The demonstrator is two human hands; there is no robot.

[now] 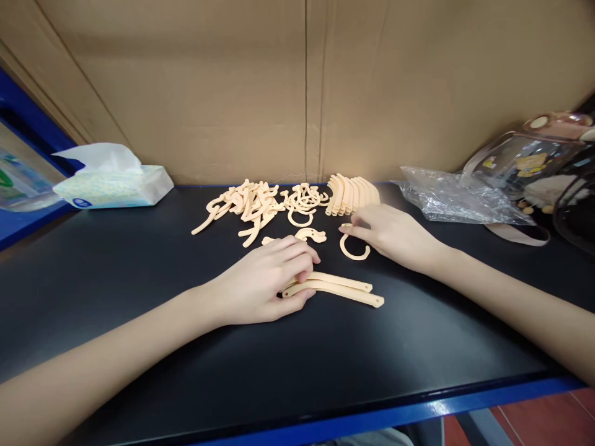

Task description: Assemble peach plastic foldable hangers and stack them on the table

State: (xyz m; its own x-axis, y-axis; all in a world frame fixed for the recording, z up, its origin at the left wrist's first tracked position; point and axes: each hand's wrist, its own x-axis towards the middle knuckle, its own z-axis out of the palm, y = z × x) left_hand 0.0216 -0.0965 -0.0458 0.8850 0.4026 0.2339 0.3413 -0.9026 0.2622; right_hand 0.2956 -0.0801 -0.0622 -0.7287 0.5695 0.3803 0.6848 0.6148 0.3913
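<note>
My left hand (264, 279) lies on the black table (139, 297) and grips the near end of two long, curved cream plastic strips (344, 288) that lie side by side. My right hand (395, 235) reaches in from the right; its fingertips pinch a small cream C-shaped ring (354, 251) lying flat on the table. Behind the hands sit a loose pile of curved cream pieces (251, 207), a cluster of small rings (304, 199) and a neat stack of curved pieces (352, 193). One small hooked piece (310, 235) lies between the hands.
A soft tissue pack (111, 184) sits at the back left. A crumpled clear plastic bag (455, 198) and a transparent bag with a strap (534, 167) lie at the back right. A cardboard wall (297, 87) closes the back. The table's blue front edge (418, 409) runs along the near side.
</note>
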